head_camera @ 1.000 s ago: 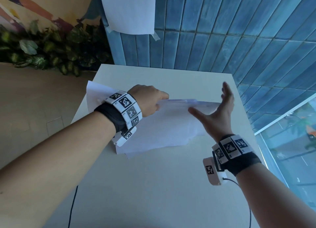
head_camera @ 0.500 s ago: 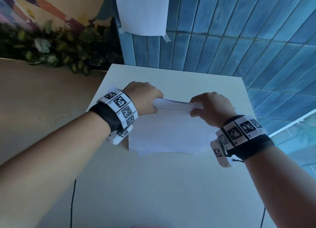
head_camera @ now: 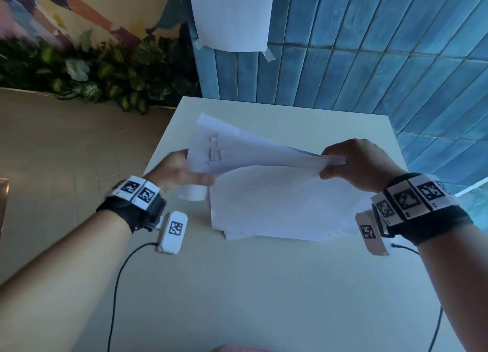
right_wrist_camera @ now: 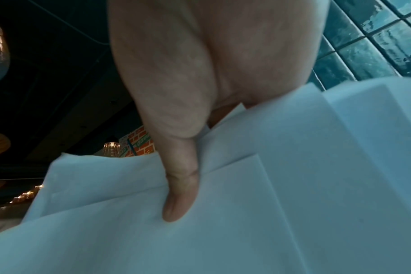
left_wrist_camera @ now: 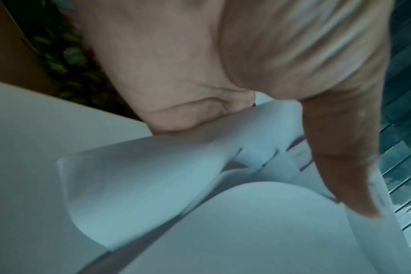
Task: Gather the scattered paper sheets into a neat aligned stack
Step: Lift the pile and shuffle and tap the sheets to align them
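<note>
A loose bundle of white paper sheets (head_camera: 277,201) hangs between both hands over the white table (head_camera: 237,285), its lower edge down on the tabletop. My left hand (head_camera: 194,172) holds the left edge, thumb on the front and fingers hidden behind the paper. Here the sheets (left_wrist_camera: 141,176) fan apart and curl under the thumb (left_wrist_camera: 340,166). My right hand (head_camera: 333,165) pinches the right edge, where the sheets come together. In the right wrist view the thumb (right_wrist_camera: 180,194) presses on the offset, overlapping sheets (right_wrist_camera: 246,213).
A blue tiled wall (head_camera: 369,61) runs along the table's far and right sides, with a paper sheet (head_camera: 232,16) taped to it. Plants (head_camera: 105,79) and bare floor (head_camera: 66,153) lie to the left. Wrist-camera cables (head_camera: 116,285) trail over the near table.
Both hands gripped the bundle's top edge close together half a second ago. They now stand wider apart, the left hand lower at the left edge, and the sheets have fanned open on that side.
</note>
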